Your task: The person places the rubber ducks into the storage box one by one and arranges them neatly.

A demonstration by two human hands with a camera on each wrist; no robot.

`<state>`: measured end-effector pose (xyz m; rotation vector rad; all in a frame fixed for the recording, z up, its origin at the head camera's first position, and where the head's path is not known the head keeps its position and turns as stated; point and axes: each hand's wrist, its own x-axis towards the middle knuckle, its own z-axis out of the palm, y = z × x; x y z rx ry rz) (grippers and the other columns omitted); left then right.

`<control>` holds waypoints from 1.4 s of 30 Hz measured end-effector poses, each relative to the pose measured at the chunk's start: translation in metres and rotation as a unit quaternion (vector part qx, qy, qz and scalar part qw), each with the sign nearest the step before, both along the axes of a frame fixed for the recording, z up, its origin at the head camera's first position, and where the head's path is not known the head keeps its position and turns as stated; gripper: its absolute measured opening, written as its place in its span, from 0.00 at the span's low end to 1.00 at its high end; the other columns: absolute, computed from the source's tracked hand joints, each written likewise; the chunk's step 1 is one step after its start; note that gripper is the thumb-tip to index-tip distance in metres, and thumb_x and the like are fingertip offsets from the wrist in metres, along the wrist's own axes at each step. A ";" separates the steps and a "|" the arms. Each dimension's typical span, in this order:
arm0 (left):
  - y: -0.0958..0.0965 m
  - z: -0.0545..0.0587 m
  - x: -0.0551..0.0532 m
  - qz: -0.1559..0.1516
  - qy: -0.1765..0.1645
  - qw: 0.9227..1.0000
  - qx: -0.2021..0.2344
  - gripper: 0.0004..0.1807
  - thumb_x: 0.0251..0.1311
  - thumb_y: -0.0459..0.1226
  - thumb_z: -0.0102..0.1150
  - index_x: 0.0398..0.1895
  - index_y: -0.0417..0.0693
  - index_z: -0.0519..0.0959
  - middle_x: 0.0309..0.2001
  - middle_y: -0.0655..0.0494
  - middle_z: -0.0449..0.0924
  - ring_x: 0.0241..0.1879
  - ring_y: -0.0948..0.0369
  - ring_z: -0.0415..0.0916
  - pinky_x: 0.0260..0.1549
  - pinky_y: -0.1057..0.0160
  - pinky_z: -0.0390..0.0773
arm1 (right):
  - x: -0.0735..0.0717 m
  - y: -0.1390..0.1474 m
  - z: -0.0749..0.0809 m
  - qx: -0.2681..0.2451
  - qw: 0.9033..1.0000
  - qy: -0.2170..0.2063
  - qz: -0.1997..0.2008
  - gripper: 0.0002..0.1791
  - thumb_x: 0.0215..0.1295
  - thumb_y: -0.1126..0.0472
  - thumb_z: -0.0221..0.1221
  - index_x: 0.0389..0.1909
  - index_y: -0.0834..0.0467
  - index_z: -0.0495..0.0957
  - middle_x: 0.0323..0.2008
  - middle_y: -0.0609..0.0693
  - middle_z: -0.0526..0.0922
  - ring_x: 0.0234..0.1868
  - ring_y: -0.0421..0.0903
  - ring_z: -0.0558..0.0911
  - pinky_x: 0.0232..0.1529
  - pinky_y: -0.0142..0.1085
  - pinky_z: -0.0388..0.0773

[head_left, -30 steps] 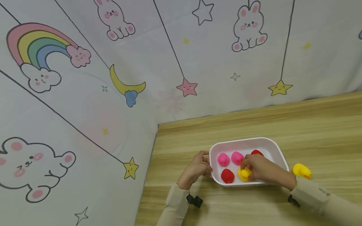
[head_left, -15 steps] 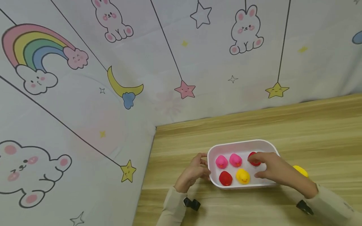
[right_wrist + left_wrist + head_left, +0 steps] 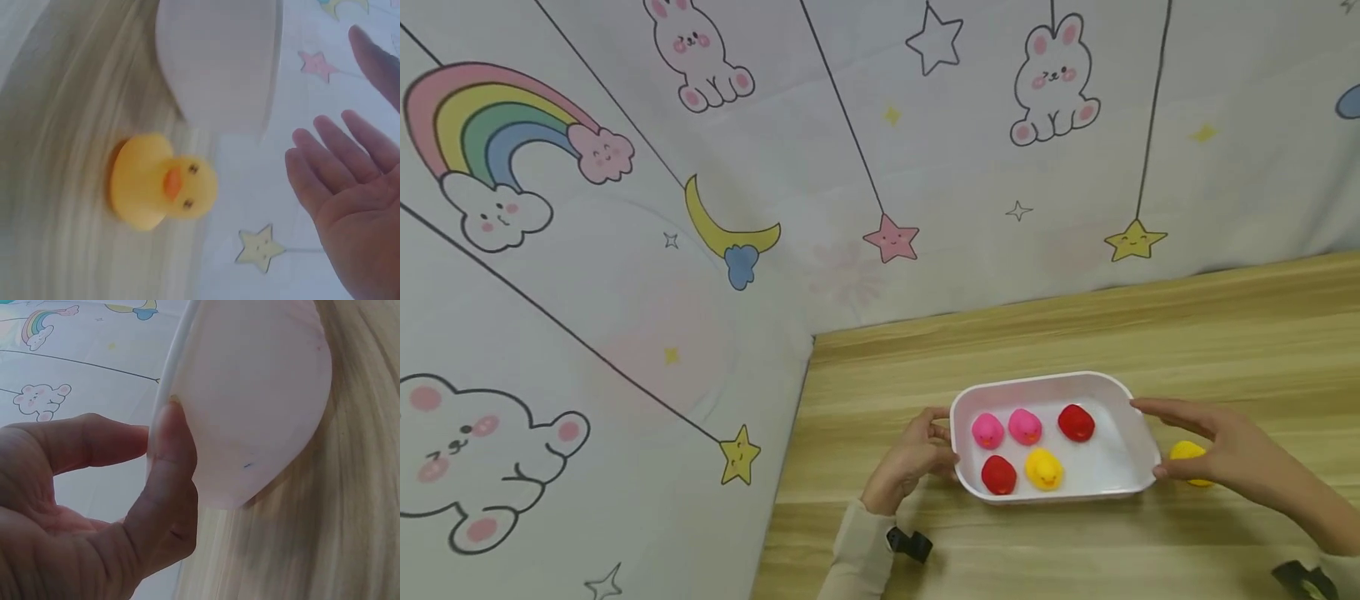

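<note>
A white plastic tray lies on the wooden table with small rubber ducks in it. Two pink ducks and a red duck form the back row; another red duck and a yellow duck lie in front. With bent fingers my left hand holds the tray's left end at the rim. My right hand is spread at the opposite end, its thumb and forefinger tips at the rim corners. Beneath it another yellow duck rests on the table outside the tray, partly hidden in the head view.
A white cloth wall printed with bunnies and stars stands behind and to the left of the wood-grain table. A black strap device sits on the left wrist, and another on the right wrist.
My right hand let go of the yellow duck inside the tray, passed over the back red duck and moved right to the tray's end. My left hand stayed at the left end.
</note>
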<state>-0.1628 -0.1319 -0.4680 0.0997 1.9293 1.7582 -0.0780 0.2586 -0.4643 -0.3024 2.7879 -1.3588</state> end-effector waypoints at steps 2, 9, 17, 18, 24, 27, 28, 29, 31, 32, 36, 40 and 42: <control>0.000 -0.002 0.001 -0.002 -0.002 1.000 0.003 0.39 0.45 0.16 0.58 0.67 0.32 0.63 0.40 0.44 0.70 0.28 0.58 0.76 0.23 0.59 0.88 | 0.005 0.012 -0.006 -0.013 1.000 0.008 0.001 0.42 0.46 0.58 0.79 0.66 0.54 0.76 0.62 0.39 0.77 0.57 0.29 0.74 0.48 0.58 0.84; -0.003 -0.005 0.001 -0.016 -0.002 1.000 0.008 0.39 0.47 0.17 0.58 0.67 0.33 0.62 0.40 0.44 0.70 0.30 0.58 0.76 0.24 0.59 0.89 | 0.007 0.047 -0.032 0.034 0.999 0.014 0.018 0.40 0.41 0.61 0.79 0.62 0.53 0.80 0.57 0.33 0.79 0.53 0.20 0.69 0.44 0.21 0.74; -0.003 -0.001 -0.002 -0.019 -0.009 1.000 0.015 0.38 0.48 0.16 0.57 0.67 0.32 0.61 0.40 0.44 0.70 0.30 0.58 0.76 0.24 0.59 0.89 | 0.005 0.059 -0.057 0.060 0.993 0.082 0.059 0.35 0.36 0.63 0.80 0.53 0.53 0.84 0.50 0.30 0.80 0.50 0.23 0.74 0.45 0.10 0.65; -0.003 -0.001 -0.002 -0.018 -0.010 1.000 0.015 0.39 0.47 0.16 0.57 0.67 0.32 0.61 0.40 0.44 0.70 0.30 0.58 0.76 0.24 0.60 0.89 | 0.004 0.059 -0.058 0.061 0.992 0.091 0.057 0.35 0.35 0.62 0.81 0.52 0.53 0.85 0.50 0.26 0.77 0.50 0.23 0.74 0.46 0.09 0.64; -0.003 -0.003 -0.001 -0.012 -0.013 1.000 0.015 0.39 0.46 0.16 0.58 0.66 0.32 0.62 0.39 0.45 0.69 0.28 0.57 0.76 0.25 0.59 0.89 | 0.001 0.053 -0.061 0.089 0.985 0.141 0.051 0.33 0.31 0.64 0.81 0.48 0.54 0.86 0.45 0.29 0.81 0.44 0.26 0.78 0.43 0.09 0.66; -0.004 -0.003 -0.001 -0.011 -0.013 1.000 0.014 0.38 0.47 0.16 0.58 0.66 0.32 0.62 0.38 0.45 0.69 0.28 0.57 0.76 0.25 0.59 0.89 | 0.000 0.051 -0.061 0.101 0.983 0.146 0.041 0.32 0.30 0.64 0.81 0.45 0.55 0.87 0.41 0.36 0.86 0.41 0.26 0.78 0.41 0.11 0.68; -0.004 -0.003 -0.001 -0.012 -0.012 1.000 0.015 0.38 0.47 0.16 0.58 0.67 0.32 0.62 0.38 0.45 0.69 0.29 0.57 0.76 0.25 0.59 0.89 | 0.000 0.051 -0.061 0.106 0.983 0.144 0.038 0.32 0.30 0.63 0.82 0.45 0.55 0.87 0.39 0.39 0.87 0.40 0.27 0.78 0.40 0.12 0.69; -0.003 -0.003 -0.001 -0.012 -0.012 1.000 0.014 0.38 0.47 0.16 0.58 0.67 0.32 0.62 0.38 0.46 0.69 0.28 0.58 0.76 0.25 0.59 0.89 | 0.000 0.050 -0.060 0.110 0.983 0.141 0.037 0.32 0.30 0.63 0.82 0.45 0.55 0.86 0.39 0.42 0.88 0.40 0.27 0.78 0.39 0.13 0.70; -0.003 -0.003 -0.001 -0.012 -0.011 1.000 0.015 0.38 0.47 0.16 0.57 0.67 0.32 0.61 0.38 0.46 0.69 0.28 0.58 0.76 0.24 0.59 0.89 | -0.001 0.050 -0.059 0.117 0.984 0.134 0.033 0.32 0.29 0.62 0.82 0.44 0.55 0.86 0.38 0.46 0.88 0.40 0.27 0.78 0.39 0.14 0.70; -0.004 -0.003 -0.001 -0.012 -0.010 1.000 0.014 0.39 0.47 0.16 0.57 0.67 0.31 0.61 0.38 0.46 0.69 0.27 0.57 0.76 0.24 0.60 0.89 | -0.002 0.050 -0.058 0.117 0.984 0.133 0.031 0.32 0.29 0.62 0.82 0.44 0.55 0.86 0.39 0.45 0.88 0.40 0.27 0.78 0.39 0.14 0.70; -0.003 -0.002 -0.001 -0.008 -0.007 1.000 0.012 0.38 0.48 0.16 0.57 0.67 0.31 0.61 0.37 0.47 0.69 0.27 0.57 0.75 0.23 0.61 0.88 | -0.003 0.051 -0.052 0.108 0.985 0.131 0.026 0.33 0.29 0.62 0.82 0.46 0.56 0.86 0.42 0.37 0.86 0.44 0.26 0.78 0.42 0.12 0.68; -0.003 -0.002 -0.001 -0.008 -0.010 1.000 0.012 0.38 0.48 0.16 0.57 0.67 0.31 0.62 0.37 0.47 0.69 0.27 0.57 0.76 0.22 0.63 0.88 | 0.000 0.054 -0.039 0.106 0.989 0.099 0.011 0.33 0.33 0.62 0.81 0.49 0.57 0.85 0.45 0.42 0.87 0.46 0.23 0.75 0.40 0.16 0.70; -0.004 -0.002 -0.002 -0.010 -0.010 1.000 0.011 0.38 0.48 0.17 0.58 0.67 0.31 0.62 0.37 0.47 0.69 0.27 0.57 0.75 0.22 0.63 0.87 | 0.001 0.054 -0.030 0.104 0.992 0.074 0.001 0.33 0.36 0.62 0.80 0.50 0.57 0.85 0.46 0.48 0.87 0.47 0.21 0.73 0.41 0.24 0.76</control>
